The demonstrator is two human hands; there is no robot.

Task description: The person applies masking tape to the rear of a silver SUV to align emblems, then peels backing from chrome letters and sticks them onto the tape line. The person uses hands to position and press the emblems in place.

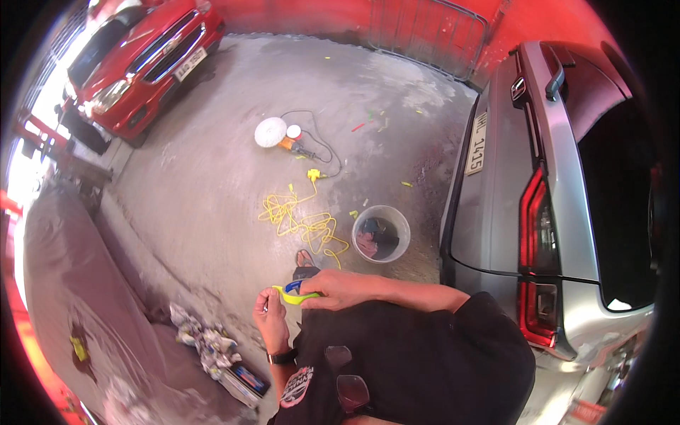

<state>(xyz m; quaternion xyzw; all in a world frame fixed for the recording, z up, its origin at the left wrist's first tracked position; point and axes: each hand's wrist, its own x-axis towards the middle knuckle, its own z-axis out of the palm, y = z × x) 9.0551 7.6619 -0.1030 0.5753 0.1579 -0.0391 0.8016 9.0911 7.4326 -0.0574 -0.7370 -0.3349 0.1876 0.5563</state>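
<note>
in the lower middle of the frame, the right hand (331,287) holds a roll of yellow-green tape (312,295), its fingers wrapped over the side of it; a blue core (292,286) shows inside. the tape reaches left to the left hand (272,312), which is narrow, fingertips drawn together at the strip's end; the exact grip there is too small to tell. a dark watch (281,357) circles the left wrist. below the hands, glasses (353,392) hang on a black shirt (432,347).

just above the hands, a sandalled foot (304,258) shows on the grey floor (205,184). right of it, near the middle of the frame, a whitish bucket (403,239) contains dark and pinkish cloths (367,242). a yellow cord (282,216) lies in loose tangles at the centre, and above it rests a power tool (288,143) with a round white pad (270,132). a red car (145,67) stands at upper left, a silver vehicle (496,227) fills the right side, and brown sheeting (78,276) drapes down the left.
</note>
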